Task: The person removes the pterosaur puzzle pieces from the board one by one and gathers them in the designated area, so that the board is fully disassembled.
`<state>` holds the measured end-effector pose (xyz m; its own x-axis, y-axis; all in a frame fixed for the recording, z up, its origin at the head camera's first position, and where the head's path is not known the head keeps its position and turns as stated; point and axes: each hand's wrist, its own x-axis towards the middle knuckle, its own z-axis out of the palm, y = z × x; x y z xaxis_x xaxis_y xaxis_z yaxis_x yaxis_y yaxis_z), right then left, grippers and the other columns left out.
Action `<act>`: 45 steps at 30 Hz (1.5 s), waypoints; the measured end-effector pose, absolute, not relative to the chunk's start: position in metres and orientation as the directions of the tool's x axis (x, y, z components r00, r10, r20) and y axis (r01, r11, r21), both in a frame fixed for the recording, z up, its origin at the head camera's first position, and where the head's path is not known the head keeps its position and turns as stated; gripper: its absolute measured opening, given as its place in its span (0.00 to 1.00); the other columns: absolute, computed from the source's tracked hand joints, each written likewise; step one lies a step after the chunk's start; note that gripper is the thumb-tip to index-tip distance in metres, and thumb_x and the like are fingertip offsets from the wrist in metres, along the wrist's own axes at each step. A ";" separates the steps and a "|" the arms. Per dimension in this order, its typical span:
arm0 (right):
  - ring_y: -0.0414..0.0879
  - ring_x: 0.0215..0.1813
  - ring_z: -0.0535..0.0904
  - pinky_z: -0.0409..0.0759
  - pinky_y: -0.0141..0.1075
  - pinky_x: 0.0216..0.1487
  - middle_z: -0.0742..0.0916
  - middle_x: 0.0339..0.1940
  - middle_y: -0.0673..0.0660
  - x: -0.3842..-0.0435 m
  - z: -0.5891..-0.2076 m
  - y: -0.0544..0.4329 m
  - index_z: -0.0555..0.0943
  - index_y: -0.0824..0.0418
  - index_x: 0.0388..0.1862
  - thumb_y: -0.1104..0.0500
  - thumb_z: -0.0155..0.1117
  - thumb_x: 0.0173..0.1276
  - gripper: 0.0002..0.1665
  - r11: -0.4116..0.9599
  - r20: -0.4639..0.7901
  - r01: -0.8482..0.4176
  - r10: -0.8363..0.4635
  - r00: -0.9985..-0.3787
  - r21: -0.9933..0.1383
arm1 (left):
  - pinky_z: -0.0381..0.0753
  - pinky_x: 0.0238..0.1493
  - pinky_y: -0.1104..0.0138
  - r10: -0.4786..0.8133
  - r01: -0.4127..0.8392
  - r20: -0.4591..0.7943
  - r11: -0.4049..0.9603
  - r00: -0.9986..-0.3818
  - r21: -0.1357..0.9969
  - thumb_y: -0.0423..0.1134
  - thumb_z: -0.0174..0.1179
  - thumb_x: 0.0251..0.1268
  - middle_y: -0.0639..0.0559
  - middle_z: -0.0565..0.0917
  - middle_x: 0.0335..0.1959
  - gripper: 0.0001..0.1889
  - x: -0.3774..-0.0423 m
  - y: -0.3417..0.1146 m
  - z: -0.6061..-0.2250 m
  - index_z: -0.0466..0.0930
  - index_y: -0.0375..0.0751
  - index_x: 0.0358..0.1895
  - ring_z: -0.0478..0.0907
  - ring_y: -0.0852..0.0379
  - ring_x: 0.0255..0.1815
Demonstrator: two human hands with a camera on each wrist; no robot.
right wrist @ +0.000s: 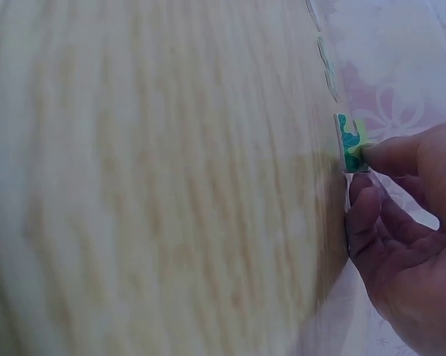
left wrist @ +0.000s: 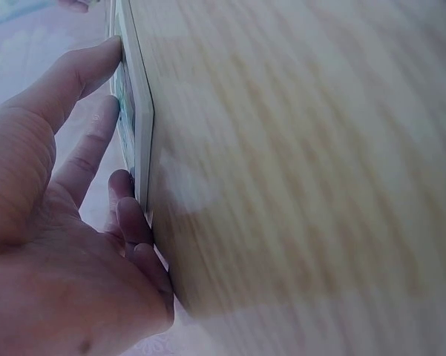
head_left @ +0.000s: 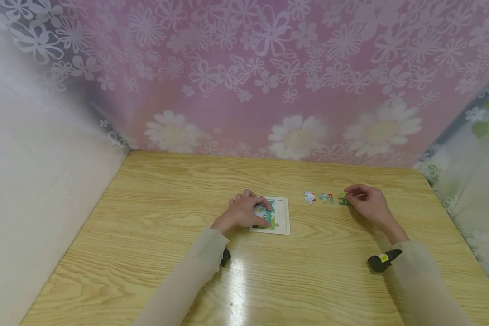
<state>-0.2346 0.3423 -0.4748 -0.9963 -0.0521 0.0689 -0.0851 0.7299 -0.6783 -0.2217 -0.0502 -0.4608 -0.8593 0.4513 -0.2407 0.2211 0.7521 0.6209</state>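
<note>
A small jigsaw board (head_left: 284, 217) with a white frame lies on the table, its left part filled with colourful pieces and its right part bare. My left hand (head_left: 242, 211) rests over its left side. In the left wrist view the thumb and index fingertips press on the board (left wrist: 142, 122), and the other fingers bend at its edge. To the right, my right hand (head_left: 370, 206) pinches a green puzzle piece (right wrist: 349, 148) between thumb and fingers. This piece is tilted up in the right wrist view, close to the tabletop.
Two loose puzzle pieces lie in a row between the board and my right hand: a pale one (head_left: 309, 197) and a multicoloured one (head_left: 326, 198). The wood-grain table (head_left: 167, 194) ends at a pink flowered curtain (head_left: 236, 90) behind. Pale cloth hangs on both sides.
</note>
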 end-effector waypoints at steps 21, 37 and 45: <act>0.51 0.47 0.83 0.81 0.31 0.35 0.86 0.53 0.67 -0.219 -0.459 0.314 0.82 0.64 0.58 0.51 0.60 0.78 0.21 0.713 0.094 -0.134 -0.095 -0.991 -0.688 | 0.60 0.59 0.47 0.478 0.245 -0.178 0.693 -0.860 0.678 0.54 0.69 0.64 0.50 0.72 0.57 0.13 -0.224 -0.057 -0.468 0.84 0.62 0.50 0.65 0.48 0.55; 0.52 0.46 0.82 0.81 0.34 0.37 0.87 0.50 0.61 -0.215 -0.464 0.265 0.84 0.61 0.55 0.52 0.65 0.76 0.16 0.670 0.101 -0.200 -0.184 -0.978 -0.715 | 0.64 0.45 0.59 0.362 0.178 -0.103 0.663 -0.927 0.727 0.47 0.74 0.60 0.45 0.74 0.49 0.20 -0.229 -0.059 -0.463 0.84 0.47 0.54 0.64 0.50 0.46; 0.50 0.44 0.83 0.81 0.32 0.39 0.87 0.49 0.60 -0.214 -0.464 0.244 0.84 0.61 0.53 0.54 0.66 0.74 0.15 0.642 0.111 -0.220 -0.205 -0.972 -0.734 | 0.65 0.46 0.58 0.376 0.182 -0.130 0.686 -0.917 0.705 0.49 0.76 0.58 0.46 0.73 0.50 0.22 -0.231 -0.058 -0.461 0.83 0.48 0.53 0.64 0.50 0.47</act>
